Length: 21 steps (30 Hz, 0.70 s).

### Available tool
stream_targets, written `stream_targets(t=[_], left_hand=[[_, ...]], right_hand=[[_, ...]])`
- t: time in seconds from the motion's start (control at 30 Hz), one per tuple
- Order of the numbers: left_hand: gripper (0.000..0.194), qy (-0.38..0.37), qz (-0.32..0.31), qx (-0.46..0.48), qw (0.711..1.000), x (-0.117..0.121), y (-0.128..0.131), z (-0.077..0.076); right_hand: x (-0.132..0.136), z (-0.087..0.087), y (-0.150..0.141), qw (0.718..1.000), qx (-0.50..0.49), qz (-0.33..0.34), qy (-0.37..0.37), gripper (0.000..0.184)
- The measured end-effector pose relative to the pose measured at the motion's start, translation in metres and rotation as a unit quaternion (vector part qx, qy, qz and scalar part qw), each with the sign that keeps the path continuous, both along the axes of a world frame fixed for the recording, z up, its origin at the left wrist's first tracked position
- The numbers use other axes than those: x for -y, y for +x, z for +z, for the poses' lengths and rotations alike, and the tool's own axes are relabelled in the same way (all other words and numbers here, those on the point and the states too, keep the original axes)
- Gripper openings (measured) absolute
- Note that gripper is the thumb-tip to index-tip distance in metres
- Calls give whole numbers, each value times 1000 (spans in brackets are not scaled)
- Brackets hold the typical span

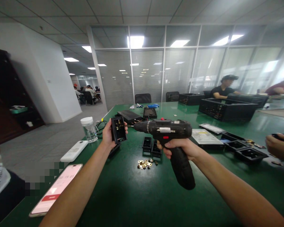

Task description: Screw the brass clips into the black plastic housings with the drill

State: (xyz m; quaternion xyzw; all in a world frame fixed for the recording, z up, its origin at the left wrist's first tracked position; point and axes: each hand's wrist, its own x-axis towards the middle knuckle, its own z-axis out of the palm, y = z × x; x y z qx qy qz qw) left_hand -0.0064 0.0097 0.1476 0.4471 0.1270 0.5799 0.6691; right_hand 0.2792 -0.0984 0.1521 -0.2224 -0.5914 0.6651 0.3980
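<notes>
My left hand is closed around a black plastic housing, held upright above the table with its hollow side facing me. Brass-coloured parts show inside it. My right hand grips a black cordless drill by its handle. The drill points left, and its bit tip is close to the housing; whether they touch I cannot tell. Below, two more black housings stand on the green table. A small pile of brass pieces and dark screws lies in front of them.
At left are a phone, a white power bank and a clear jar. A silver-topped box and black frames lie right, near another person's hand. Large black cases stand behind, where a person sits.
</notes>
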Motion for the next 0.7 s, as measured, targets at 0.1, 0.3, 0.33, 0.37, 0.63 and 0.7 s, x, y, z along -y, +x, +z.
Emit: stream_targets(t=[0.1,0.3,0.33,0.37,0.63,0.7], left_hand=[[51,-3,2,1,1000,0,0,0],[50,-6,-2,-1,1000,-2,-1,-1],[50,-8,-2,-1,1000,-2,-1,-1],[50,-9,-3,-2,1000,-3,-1,-1],[51,-6,5,-6,1000,-2,0,-1],[51,-1,8,-6,1000,-1,0,-1]], right_hand=[[0,0,0,1000,4,-2,-4,28],[0,-2,0,1000,6,-3,-6,28],[0,-2,0,1000,5,-3,-6,28],[0,-2,0,1000,4,-2,-6,28],[1,1,-1,1000,-4,-8,-3,26],[2,2,-1,1000,-7,-7,-2,26]])
